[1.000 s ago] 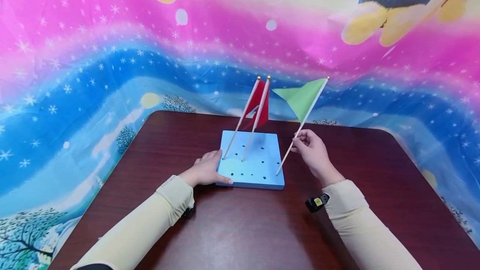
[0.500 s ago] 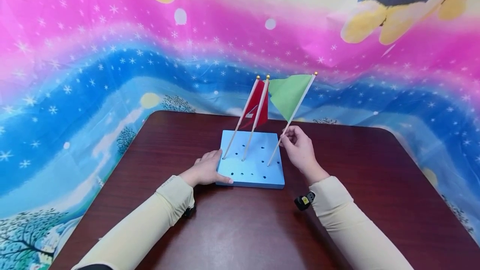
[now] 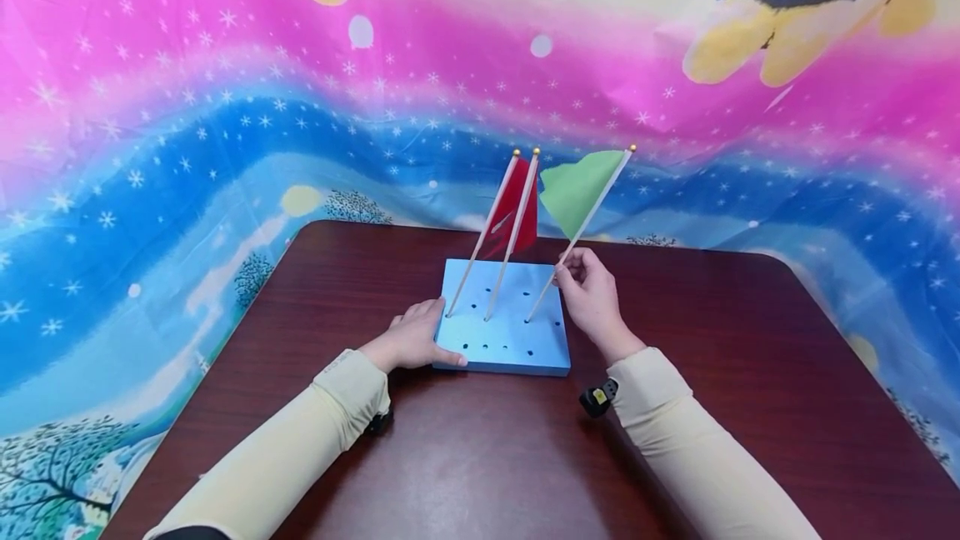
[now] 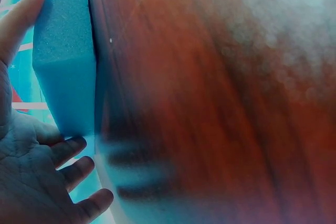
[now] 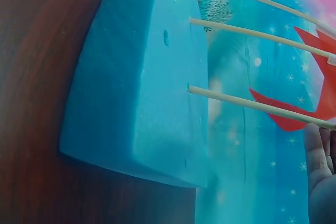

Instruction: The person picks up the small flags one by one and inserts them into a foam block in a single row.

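Note:
A light blue foam board (image 3: 504, 357) with several holes lies on the table. My left hand (image 3: 408, 338) rests against its left edge, the thumb across the near corner; in the left wrist view the fingers (image 4: 79, 171) are spread along its side. My right hand (image 3: 592, 294) pinches the wooden stick of a green flag (image 3: 583, 188) partway up. The stick leans to the right, its lower end at a hole in the board; the right wrist view shows that end (image 5: 197, 91) right at the hole. Two red flags (image 3: 527, 219) stand in holes to its left.
The dark brown table (image 3: 480, 457) extends around the board on all sides. Behind it hangs a colourful printed cloth (image 3: 420, 115). Bare holes (image 3: 530, 352) show along the board's near edge and farther back.
My right hand has moved left and slightly away with the green flag, bringing its stick's lower end from the board's right edge to a hole farther in. The left hand has stayed put.

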`<state>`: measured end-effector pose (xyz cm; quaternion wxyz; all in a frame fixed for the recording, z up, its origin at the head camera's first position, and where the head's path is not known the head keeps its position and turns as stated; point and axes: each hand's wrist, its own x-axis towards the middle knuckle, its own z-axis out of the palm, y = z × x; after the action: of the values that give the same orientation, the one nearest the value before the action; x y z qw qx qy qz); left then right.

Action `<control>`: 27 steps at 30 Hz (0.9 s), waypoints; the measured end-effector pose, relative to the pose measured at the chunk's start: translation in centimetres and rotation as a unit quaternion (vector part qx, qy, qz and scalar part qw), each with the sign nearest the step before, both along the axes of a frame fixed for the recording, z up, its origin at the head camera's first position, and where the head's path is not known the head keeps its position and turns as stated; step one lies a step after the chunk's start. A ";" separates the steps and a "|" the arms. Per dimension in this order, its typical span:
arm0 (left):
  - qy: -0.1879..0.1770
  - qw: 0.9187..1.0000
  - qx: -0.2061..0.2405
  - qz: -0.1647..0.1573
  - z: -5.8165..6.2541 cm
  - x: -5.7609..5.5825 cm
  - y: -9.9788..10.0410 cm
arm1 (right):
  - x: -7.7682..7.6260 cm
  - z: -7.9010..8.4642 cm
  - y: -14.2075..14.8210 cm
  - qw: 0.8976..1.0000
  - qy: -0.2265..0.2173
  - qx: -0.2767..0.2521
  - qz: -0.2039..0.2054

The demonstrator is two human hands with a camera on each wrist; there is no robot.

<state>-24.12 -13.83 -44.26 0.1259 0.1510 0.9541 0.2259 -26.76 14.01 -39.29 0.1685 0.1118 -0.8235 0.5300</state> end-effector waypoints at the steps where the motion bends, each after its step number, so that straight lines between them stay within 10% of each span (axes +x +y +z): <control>1: -0.001 1.000 0.002 0.000 0.0 0.0 0.0 | 0.0 -0.1 -0.1 1.000 0.001 0.005 0.001; 27: -0.005 1.000 0.003 0.000 0.1 0.0 0.0 | 0.2 -1.5 -1.0 0.991 0.056 0.120 0.018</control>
<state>-24.13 -13.88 -44.15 0.1304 0.1506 0.9527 0.2294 -26.54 13.06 -40.78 0.1900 0.1751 -0.8685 0.4231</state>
